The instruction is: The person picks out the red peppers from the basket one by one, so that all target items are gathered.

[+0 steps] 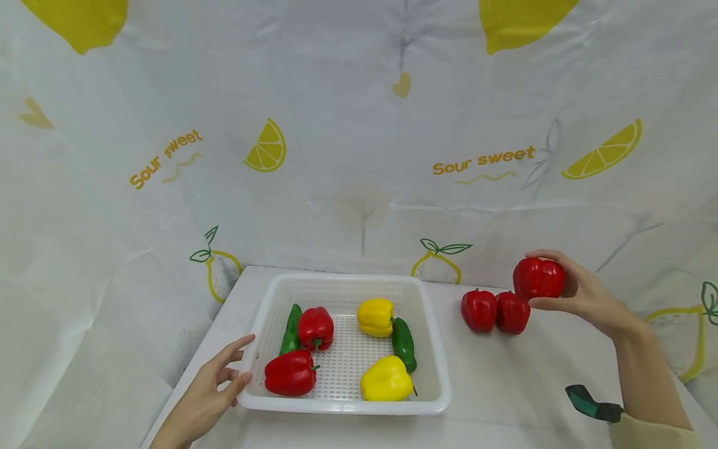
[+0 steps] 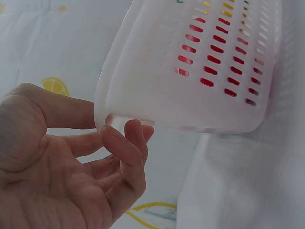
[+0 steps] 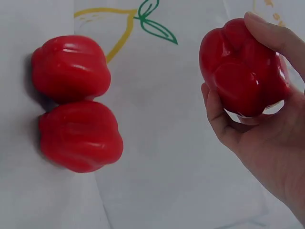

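Observation:
Raised over the right side of the table, my right hand (image 1: pixel 583 293) grips a red bell pepper (image 3: pixel 238 71) between thumb and fingers. Two more red bell peppers, one (image 1: pixel 479 310) touching the other (image 1: pixel 513 313), lie just left of and below it. At the left edge of the white plastic basket (image 1: pixel 440 374), my left hand (image 1: pixel 210 386) holds the rim with bent fingers, as the left wrist view shows. Inside the basket lie two red bell peppers (image 1: pixel 290 373), two yellow bell peppers (image 1: pixel 386 379) and two long green peppers (image 1: pixel 403 345).
The basket stands on a white-covered table (image 1: pixel 493 380), left of the loose red peppers. A white cloth (image 1: pixel 348 156) printed with lemons hangs behind and at the sides. A dark green strap (image 1: pixel 591 404) shows by the right sleeve (image 1: pixel 650 433).

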Demonstrator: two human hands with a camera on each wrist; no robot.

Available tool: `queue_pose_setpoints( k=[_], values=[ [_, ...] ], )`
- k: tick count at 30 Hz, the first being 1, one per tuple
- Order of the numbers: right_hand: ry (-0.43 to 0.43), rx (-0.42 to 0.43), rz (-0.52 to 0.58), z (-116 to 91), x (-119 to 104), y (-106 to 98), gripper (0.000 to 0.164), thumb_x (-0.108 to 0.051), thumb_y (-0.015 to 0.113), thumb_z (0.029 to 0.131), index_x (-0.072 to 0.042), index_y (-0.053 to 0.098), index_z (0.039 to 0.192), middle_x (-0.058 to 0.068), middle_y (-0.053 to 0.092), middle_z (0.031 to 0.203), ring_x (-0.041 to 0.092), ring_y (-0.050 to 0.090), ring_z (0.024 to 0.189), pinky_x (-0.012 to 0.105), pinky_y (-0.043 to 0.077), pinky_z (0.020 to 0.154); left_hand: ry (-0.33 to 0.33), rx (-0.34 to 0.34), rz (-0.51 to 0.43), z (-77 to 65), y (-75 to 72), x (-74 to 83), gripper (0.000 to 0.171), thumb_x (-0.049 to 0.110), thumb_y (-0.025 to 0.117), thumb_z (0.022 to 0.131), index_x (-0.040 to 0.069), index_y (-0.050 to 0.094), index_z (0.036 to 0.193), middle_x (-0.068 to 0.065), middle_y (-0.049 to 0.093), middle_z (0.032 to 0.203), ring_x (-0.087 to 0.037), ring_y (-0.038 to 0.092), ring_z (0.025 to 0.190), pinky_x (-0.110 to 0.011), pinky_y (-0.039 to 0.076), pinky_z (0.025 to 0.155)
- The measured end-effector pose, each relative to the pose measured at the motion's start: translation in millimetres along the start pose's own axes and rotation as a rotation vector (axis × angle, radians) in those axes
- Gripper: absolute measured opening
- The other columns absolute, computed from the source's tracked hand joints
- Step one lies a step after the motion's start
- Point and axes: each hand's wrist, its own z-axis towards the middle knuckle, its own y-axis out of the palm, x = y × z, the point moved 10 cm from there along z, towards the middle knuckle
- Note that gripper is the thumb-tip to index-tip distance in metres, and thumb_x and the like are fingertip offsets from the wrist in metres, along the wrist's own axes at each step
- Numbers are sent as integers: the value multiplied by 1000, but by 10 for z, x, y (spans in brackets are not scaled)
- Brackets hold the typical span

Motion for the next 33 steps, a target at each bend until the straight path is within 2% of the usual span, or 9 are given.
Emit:
queue_pose_setpoints(
  k=[8,11,18,24,26,28,31,33],
  values=[
    [54,-2,-79,-108,338,-122,85,1,83,86,-13,41,159,-16,54,138,-1,59,118,32,68,77,8,-4,-4,9,4,5,75,19,79,99,18,43,165,-28,57,149,-16,66,87,-27,62,67],
    [92,-4,-105,-149,496,-161,85,-4,85,87,-16,41,159,-19,52,138,-5,56,117,32,67,77,5,-2,0,11,8,-1,75,20,79,99,18,43,165,-28,57,149,-16,66,88,-27,62,68],
    [176,-6,-135,-250,892,-254,85,-10,86,89,-14,40,160,-26,50,134,-12,54,113,31,66,77,5,0,2,6,0,-4,75,20,79,99,18,43,165,-27,57,148,-16,66,87,-27,62,67],
    [252,-7,-159,-356,1225,-288,87,-17,85,91,-17,37,163,-33,46,132,-13,48,112,35,66,80,13,-8,6,10,1,3,75,21,79,99,17,43,165,-28,57,148,-15,66,87,-27,62,67],
    [281,-13,-166,-381,1329,-279,88,-20,86,91,-18,36,164,-33,44,131,-9,46,114,37,66,81,12,-8,6,6,-1,4,75,21,79,99,17,43,165,-28,57,148,-16,66,88,-27,62,67],
    [308,-21,-162,-402,1425,-260,89,-22,86,92,-19,36,165,-29,44,133,1,45,119,39,66,82,13,-8,9,6,-1,5,75,23,79,99,18,43,165,-28,57,148,-16,66,88,-27,62,67],
    [332,-23,-152,-419,1544,-224,91,-23,86,91,-15,34,166,-6,48,145,26,45,131,42,65,83,12,-7,12,4,1,6,75,24,79,99,18,42,165,-28,57,149,-16,66,89,-27,62,68],
    [346,-26,-144,-430,1616,-194,92,-23,86,91,-12,33,166,14,43,154,46,41,136,44,65,84,11,-8,13,4,3,6,75,23,79,99,18,42,165,-28,57,149,-16,67,90,-27,62,68]
  ],
)
